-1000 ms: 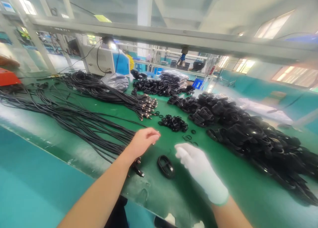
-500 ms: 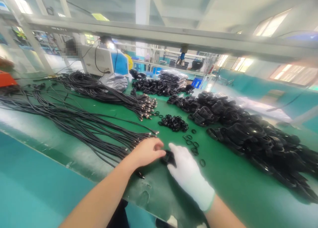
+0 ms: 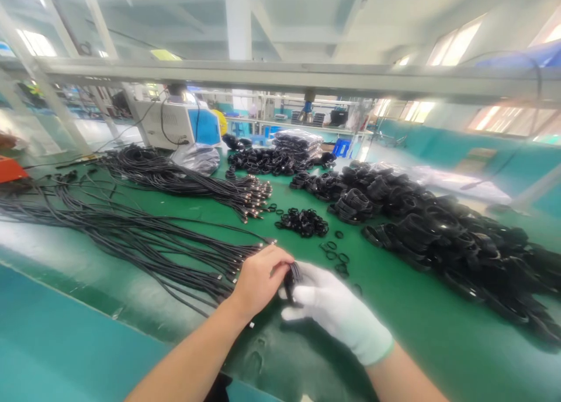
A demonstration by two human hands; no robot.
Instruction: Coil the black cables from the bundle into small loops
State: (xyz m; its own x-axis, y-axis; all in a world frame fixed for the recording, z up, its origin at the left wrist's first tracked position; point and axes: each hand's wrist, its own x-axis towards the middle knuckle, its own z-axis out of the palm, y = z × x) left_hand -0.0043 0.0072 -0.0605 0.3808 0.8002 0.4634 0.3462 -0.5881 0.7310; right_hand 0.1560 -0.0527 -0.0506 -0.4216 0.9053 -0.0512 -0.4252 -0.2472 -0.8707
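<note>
Between my two hands is a small coiled black cable (image 3: 291,282), held just above the green table mat. My left hand (image 3: 263,273), bare, pinches the coil's upper left side with thumb and fingers. My right hand (image 3: 331,302), in a white glove, wraps the coil from the right, its thumb across the front. Part of the coil is hidden by the fingers. Left of my hands lie straight black cables (image 3: 175,247) with metal-tipped ends. Just beyond my hands is a heap of small black rings (image 3: 302,222), with several loose rings (image 3: 332,255) nearer the glove.
A large pile of coiled black cables (image 3: 438,232) covers the right side. Another cable bundle (image 3: 184,177) lies at the back left, near a plastic bag (image 3: 196,158) and a white-and-blue machine (image 3: 175,121). A metal beam (image 3: 280,78) crosses above the table.
The coiled cable has been lifted off the mat and tilted upright. My right hand has turned so its fingers go around the coil. My left hand stays at its left side.
</note>
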